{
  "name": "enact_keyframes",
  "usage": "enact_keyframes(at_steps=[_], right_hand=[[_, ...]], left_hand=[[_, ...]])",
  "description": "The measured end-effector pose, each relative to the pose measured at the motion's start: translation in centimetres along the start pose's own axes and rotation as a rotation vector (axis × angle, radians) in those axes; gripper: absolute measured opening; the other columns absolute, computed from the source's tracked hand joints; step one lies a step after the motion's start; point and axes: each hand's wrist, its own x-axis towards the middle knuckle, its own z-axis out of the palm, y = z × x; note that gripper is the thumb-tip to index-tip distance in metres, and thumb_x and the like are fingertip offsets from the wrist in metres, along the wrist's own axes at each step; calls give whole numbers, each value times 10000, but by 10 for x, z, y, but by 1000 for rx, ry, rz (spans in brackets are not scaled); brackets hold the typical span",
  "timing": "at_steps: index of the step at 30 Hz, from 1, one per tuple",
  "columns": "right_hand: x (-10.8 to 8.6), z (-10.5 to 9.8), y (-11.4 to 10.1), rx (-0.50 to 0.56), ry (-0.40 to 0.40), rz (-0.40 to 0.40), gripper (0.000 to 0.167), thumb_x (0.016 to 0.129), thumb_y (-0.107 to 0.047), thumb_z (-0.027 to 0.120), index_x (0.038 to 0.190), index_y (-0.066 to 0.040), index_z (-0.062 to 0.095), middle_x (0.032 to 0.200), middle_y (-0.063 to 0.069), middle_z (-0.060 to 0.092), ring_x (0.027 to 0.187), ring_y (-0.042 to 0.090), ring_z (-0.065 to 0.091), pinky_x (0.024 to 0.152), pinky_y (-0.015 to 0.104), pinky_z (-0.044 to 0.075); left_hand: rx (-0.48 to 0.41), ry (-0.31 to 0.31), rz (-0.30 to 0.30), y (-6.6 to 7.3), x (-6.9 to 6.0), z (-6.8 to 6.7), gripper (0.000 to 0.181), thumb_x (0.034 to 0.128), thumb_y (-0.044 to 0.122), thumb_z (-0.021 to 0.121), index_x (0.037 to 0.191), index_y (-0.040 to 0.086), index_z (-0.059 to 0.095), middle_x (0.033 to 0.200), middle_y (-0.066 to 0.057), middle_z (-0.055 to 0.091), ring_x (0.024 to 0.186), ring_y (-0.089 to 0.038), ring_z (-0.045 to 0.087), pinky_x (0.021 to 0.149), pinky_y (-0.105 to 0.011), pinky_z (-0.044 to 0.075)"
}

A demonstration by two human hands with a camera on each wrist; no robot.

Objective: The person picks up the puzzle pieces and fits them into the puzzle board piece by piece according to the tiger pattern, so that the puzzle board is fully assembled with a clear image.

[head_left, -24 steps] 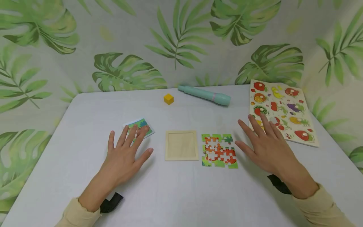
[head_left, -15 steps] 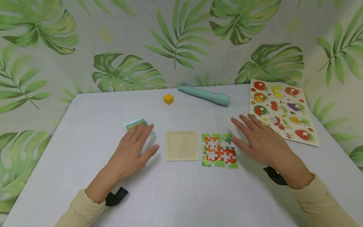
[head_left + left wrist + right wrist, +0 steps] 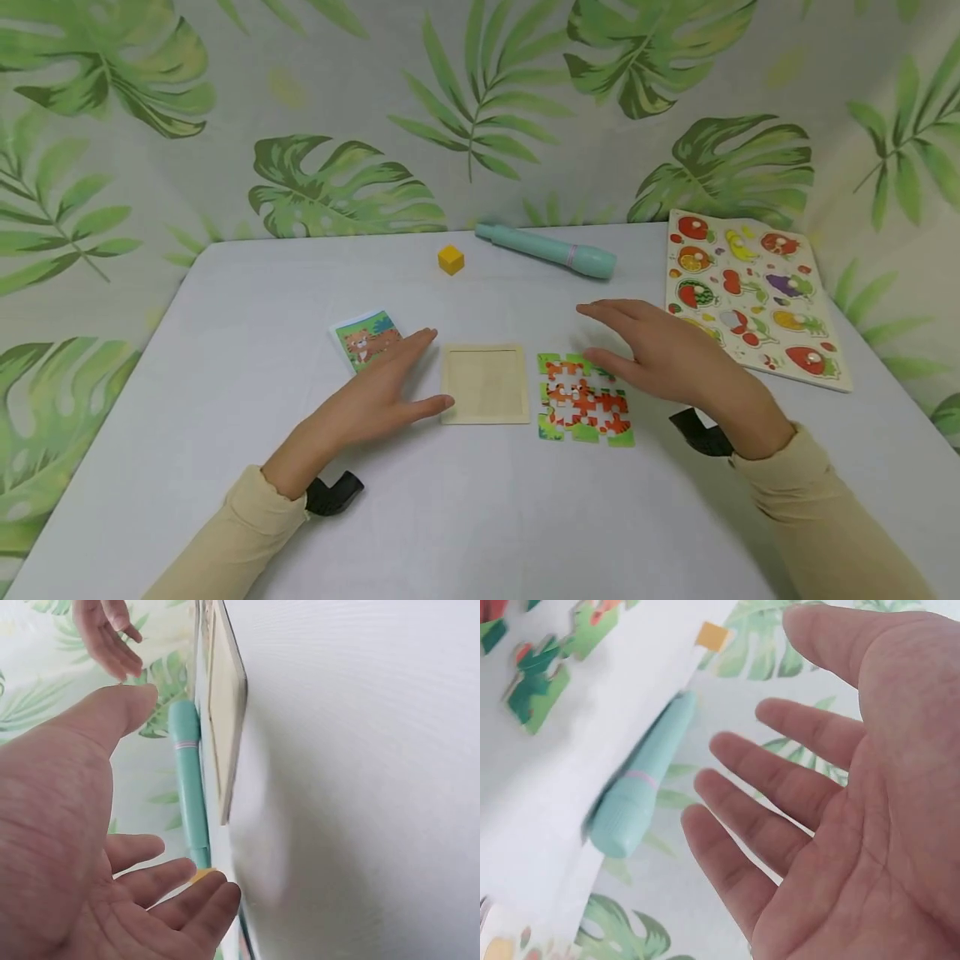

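Note:
My left hand (image 3: 367, 406) hovers just left of a square wooden puzzle frame (image 3: 523, 392), fingers extended and holding nothing. Its thumb tip comes up to the frame's left edge in the head view. Partly behind that hand lies a picture card (image 3: 365, 340) with an animal on green. To the right of the frame, loose jigsaw pieces (image 3: 585, 402) with an orange animal are laid out in a square with gaps. Above their far right side is my right hand (image 3: 667, 354), thumb apart from the fingers, palm bare in the right wrist view (image 3: 832, 847).
At the back of the white table (image 3: 480, 508) lie a yellow cube (image 3: 451, 259) and a teal tube-shaped object (image 3: 547, 249). A fruit peg puzzle board (image 3: 757, 300) occupies the far right. Leaf-patterned cloth (image 3: 337, 100) hangs behind the table.
Both hands have moved inward, the left one rightward to the wooden frame and the right one leftward over the jigsaw pieces. More of the picture card shows. The objects stay in place.

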Motion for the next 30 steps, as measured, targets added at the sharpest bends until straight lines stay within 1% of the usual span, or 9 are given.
enact_keyframes(at_steps=[2,6,8,10,12,14,19,25,30], right_hand=[[5,-2,-1,26,-24,2,586,1024,-391,646,1540,-162,492,1536,132,514,1424,356,468,1098,573,451],[16,-5,-4,77,-49,-24,571,1033,-392,634,1534,-149,506,1523,124,541,1407,354,496,1110,566,443],[22,-5,-5,107,-56,-36,553,1032,-383,638,1518,-144,526,1489,116,579,1366,340,544,1091,550,465],[26,-4,-4,134,-62,-42,530,1029,-365,648,1500,-143,548,1431,104,629,1279,311,614,1041,519,505],[31,0,-2,165,-66,-50,510,1024,-345,661,1482,-141,566,1373,90,670,1209,284,656,991,492,534],[34,5,0,205,-76,-59,495,1017,-316,677,1467,-133,581,1346,77,686,1185,274,666,970,487,543],[39,23,9,287,-94,-106,461,978,-218,733,1408,-87,629,1348,65,683,1218,280,644,983,497,547],[41,36,18,319,-93,-144,407,945,-182,770,1327,-68,684,1292,64,710,1148,241,672,957,448,569],[44,41,23,320,-93,-167,390,927,-180,791,1291,-72,705,1244,50,724,1126,218,681,941,436,573]], left_hand=[[-13,-14,15,-1,4,2,965,909,514,759,1632,93,279,1668,-95,331,1542,-266,315,1235,-494,310],[-18,-36,44,-5,11,5,978,886,474,796,1621,65,297,1671,-108,323,1545,-266,309,1238,-482,310],[-21,-46,63,-6,13,5,1001,865,473,817,1621,67,302,1679,-104,306,1552,-267,294,1239,-484,308],[-22,-56,88,-8,15,6,1030,839,482,838,1620,69,309,1683,-96,298,1555,-266,286,1239,-485,307],[-23,-65,116,-11,16,8,1055,818,494,854,1617,63,317,1683,-94,298,1555,-271,285,1239,-486,306],[-28,-71,142,-14,16,9,1066,800,491,872,1611,57,333,1678,-98,308,1554,-280,286,1240,-489,303],[-32,-73,182,-22,13,14,1051,785,467,891,1596,53,367,1664,-105,333,1555,-292,280,1240,-495,300],[-14,-72,207,-27,13,18,1025,808,484,867,1588,35,376,1668,-110,327,1565,-302,251,1245,-513,283],[0,-43,234,-29,14,20,998,802,496,870,1563,27,425,1660,-89,346,1558,-293,271,1238,-514,297]])
